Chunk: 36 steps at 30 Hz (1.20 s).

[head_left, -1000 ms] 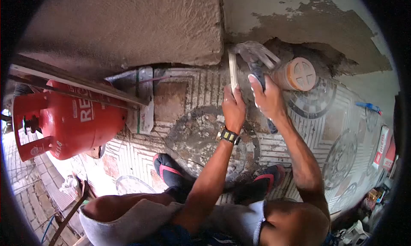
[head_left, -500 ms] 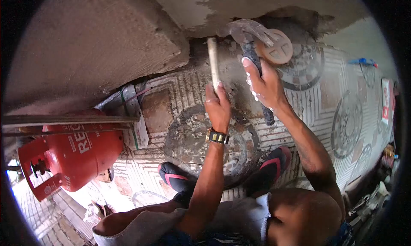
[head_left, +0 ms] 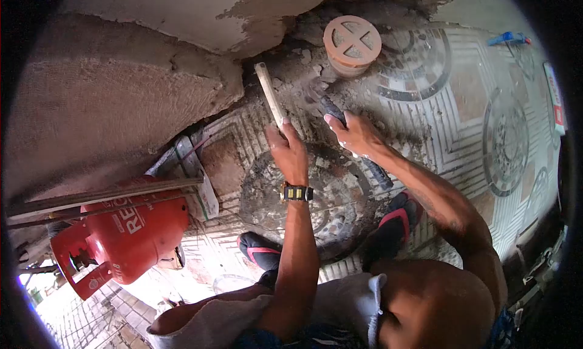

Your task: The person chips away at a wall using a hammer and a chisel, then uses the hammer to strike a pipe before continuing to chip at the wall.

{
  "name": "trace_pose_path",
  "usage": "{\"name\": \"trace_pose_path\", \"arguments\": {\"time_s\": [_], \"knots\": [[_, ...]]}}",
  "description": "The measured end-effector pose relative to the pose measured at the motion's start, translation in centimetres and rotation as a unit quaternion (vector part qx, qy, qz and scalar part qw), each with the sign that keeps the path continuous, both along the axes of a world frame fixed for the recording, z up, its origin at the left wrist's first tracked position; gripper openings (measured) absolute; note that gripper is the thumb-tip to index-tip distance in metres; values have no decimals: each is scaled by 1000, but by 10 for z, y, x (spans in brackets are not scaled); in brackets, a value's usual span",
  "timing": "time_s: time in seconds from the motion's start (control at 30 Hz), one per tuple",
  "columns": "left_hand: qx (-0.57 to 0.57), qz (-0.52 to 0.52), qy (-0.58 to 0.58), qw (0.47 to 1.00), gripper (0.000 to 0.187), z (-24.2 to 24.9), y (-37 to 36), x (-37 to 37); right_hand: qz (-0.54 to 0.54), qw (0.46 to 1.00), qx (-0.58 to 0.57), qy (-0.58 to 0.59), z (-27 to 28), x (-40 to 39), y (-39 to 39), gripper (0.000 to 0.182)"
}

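My left hand (head_left: 290,150), with a watch (head_left: 296,193) on its wrist, is closed around the lower end of a pale, straight rod (head_left: 269,92). The rod's far end points up toward the broken base of the wall. My right hand (head_left: 355,135), specked with white, grips the dark handle of a hammer (head_left: 333,109). The hammer's head is blurred and low over the rubble, right of the rod and apart from it. Just beyond it stands an orange round pipe cap (head_left: 352,42) with a cross-shaped pattern.
A rough plastered block (head_left: 146,88) rises at the left. Below it lies a red gas cylinder (head_left: 136,227) beside wooden strips (head_left: 109,194). Broken plaster and dust cover the patterned tile floor (head_left: 437,142). A blue object (head_left: 509,38) lies at the far right.
The hammer has swung down and left, away from in front of the pipe cap, which now shows fully. The rod leans more to the left. The whole view has shifted slightly.
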<state>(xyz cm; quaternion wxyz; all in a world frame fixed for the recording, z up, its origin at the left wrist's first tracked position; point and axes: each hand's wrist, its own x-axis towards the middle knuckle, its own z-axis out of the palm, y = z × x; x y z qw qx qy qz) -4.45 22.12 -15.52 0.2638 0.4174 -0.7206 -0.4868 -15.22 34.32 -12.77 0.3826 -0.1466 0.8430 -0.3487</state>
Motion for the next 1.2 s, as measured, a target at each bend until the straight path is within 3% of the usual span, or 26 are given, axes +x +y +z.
{"name": "trace_pose_path", "arguments": {"time_s": [0.17, 0.27, 0.47, 0.57, 0.87, 1.07, 1.2], "knots": [[12, -8, -16, 1000, 32, 0, 4, -3, 13, 998, 7, -57, 11, -1, 5, 63], [62, -4, -1, 998, 33, 14, 8, -8, 44, 997, 68, -9, -5, -4, 3, 62], [60, 2, 7, 998, 32, 23, 11, -12, 46, 997, 62, -6, 3, -5, 4, 66], [48, 6, 27, 998, 31, 19, 11, -10, 25, 996, 66, 55, -11, 1, 4, 62], [-39, 36, 56, 997, 26, 35, 17, -13, 15, 999, 25, 19, -12, 0, 4, 60], [-29, 68, 3, 997, 26, 41, 15, -12, 25, 999, 34, 0, 6, -1, 2, 64], [-43, 79, 35, 995, 25, 55, 9, -14, -13, 996, 42, -72, 7, 1, -2, 61]]}}
